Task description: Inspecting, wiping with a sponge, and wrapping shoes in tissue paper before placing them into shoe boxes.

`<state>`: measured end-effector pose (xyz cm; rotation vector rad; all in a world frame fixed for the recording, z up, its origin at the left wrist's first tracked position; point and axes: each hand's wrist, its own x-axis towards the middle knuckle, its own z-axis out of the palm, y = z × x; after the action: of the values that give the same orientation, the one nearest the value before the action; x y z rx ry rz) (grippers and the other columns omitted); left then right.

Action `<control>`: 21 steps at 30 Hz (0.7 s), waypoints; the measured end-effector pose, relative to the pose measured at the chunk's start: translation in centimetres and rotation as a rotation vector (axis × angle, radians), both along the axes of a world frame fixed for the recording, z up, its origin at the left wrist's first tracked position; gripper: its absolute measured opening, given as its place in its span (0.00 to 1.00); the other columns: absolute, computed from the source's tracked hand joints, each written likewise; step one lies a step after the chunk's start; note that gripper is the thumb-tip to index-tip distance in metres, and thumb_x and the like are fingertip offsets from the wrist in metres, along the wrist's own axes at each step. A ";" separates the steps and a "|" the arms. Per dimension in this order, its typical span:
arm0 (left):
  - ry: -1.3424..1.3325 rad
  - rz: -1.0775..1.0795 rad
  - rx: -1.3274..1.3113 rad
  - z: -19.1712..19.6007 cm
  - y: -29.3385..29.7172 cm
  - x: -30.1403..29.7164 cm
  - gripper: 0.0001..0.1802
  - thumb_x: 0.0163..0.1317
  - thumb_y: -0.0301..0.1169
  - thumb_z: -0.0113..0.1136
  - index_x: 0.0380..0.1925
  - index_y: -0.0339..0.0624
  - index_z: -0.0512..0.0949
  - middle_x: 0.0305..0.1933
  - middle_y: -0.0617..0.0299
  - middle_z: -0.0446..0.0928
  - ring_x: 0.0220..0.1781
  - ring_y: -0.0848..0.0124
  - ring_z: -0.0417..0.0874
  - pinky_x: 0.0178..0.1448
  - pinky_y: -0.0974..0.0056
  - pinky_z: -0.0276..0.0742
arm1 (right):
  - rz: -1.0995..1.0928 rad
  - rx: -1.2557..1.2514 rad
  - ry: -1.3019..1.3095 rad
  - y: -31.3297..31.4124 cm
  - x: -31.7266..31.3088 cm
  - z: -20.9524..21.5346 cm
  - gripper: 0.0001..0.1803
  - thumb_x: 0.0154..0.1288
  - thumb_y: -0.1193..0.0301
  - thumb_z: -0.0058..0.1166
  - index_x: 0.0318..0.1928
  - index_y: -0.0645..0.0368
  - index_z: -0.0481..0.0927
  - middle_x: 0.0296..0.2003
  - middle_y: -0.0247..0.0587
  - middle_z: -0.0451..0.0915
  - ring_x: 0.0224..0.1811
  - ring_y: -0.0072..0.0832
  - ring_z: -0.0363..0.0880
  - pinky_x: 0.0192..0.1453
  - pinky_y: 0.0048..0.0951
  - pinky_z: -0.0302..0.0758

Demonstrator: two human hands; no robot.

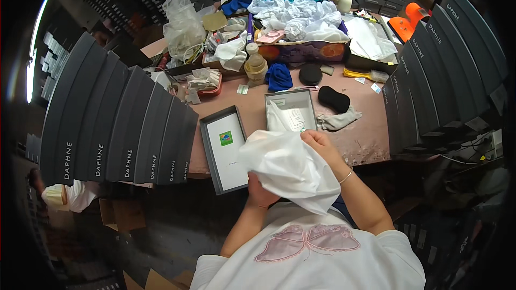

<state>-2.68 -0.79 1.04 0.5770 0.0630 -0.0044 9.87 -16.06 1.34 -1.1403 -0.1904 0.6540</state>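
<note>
Between my hands, above the table's front edge, is a soft white cloth bag (290,169), creased and bulging; what it may hold inside is hidden. My left hand (260,190) grips its lower left side, with the fingers partly covered by the cloth. At the upper right edge, my right hand (320,144) pinches the bag with curled fingers. Just beyond lies an open grey shoebox (313,108) with white paper (294,120) in it. The box's lid (240,121) rests inside up to the left, showing a white lining and a small green sticker (226,138).
Tall stacks of dark shoeboxes flank me at left (113,123) and right (424,86). Behind the open box are a carton of crumpled white paper (301,51), a bottle (255,67), a blue cloth (279,77), a round black tin (310,74) and a black sponge-like pad (334,99).
</note>
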 end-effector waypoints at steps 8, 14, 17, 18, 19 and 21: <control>-0.074 -0.285 0.209 -4.5 5.5 0.5 0.46 0.50 0.50 0.70 0.64 0.38 0.62 0.60 0.58 0.72 0.62 0.63 0.71 0.64 0.60 0.69 | 0.095 0.243 0.583 0.5 -1.3 1.3 0.20 0.73 0.59 0.46 0.46 0.67 0.76 0.39 0.39 0.82 0.40 0.25 0.82 0.47 0.25 0.80; 0.177 -0.133 -0.157 -4.7 -1.6 2.7 0.40 0.63 0.56 0.51 0.66 0.41 0.58 0.64 0.52 0.66 0.63 0.58 0.71 0.65 0.54 0.70 | -0.036 -0.631 -0.553 -0.3 0.5 -3.1 0.17 0.74 0.61 0.43 0.50 0.63 0.75 0.34 0.34 0.80 0.34 0.22 0.79 0.40 0.24 0.76; 0.203 -0.140 -0.390 -3.2 -1.5 3.8 0.38 0.64 0.53 0.51 0.66 0.39 0.58 0.62 0.51 0.68 0.62 0.57 0.72 0.66 0.54 0.68 | -0.271 -0.090 -0.091 -0.4 -1.2 -1.5 0.16 0.72 0.62 0.47 0.49 0.61 0.76 0.33 0.32 0.78 0.33 0.19 0.76 0.39 0.21 0.73; 0.303 -0.042 -0.236 -5.2 -0.2 3.2 0.38 0.65 0.53 0.50 0.65 0.38 0.59 0.61 0.51 0.69 0.62 0.58 0.73 0.67 0.54 0.67 | -0.305 -0.066 -0.027 -0.9 -1.8 0.9 0.15 0.69 0.65 0.53 0.48 0.62 0.77 0.35 0.31 0.78 0.35 0.17 0.74 0.41 0.20 0.72; 0.287 -0.024 -0.160 -3.5 -0.2 3.3 0.37 0.65 0.53 0.50 0.65 0.38 0.59 0.61 0.51 0.69 0.61 0.57 0.73 0.66 0.54 0.68 | -0.193 -0.135 -0.146 -1.7 -2.2 1.2 0.13 0.68 0.66 0.54 0.47 0.61 0.77 0.34 0.30 0.78 0.35 0.16 0.74 0.39 0.18 0.71; 0.261 0.002 -0.012 0.5 -0.6 3.2 0.37 0.65 0.53 0.50 0.65 0.38 0.60 0.61 0.51 0.70 0.61 0.57 0.73 0.65 0.53 0.69 | 0.026 -0.274 -0.378 -3.5 -3.3 1.2 0.10 0.66 0.70 0.56 0.45 0.60 0.78 0.34 0.28 0.77 0.33 0.13 0.72 0.36 0.16 0.70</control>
<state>0.52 -1.37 1.49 0.5623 0.3174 -0.0777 6.59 -19.54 2.57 -1.5246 -0.4481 0.4915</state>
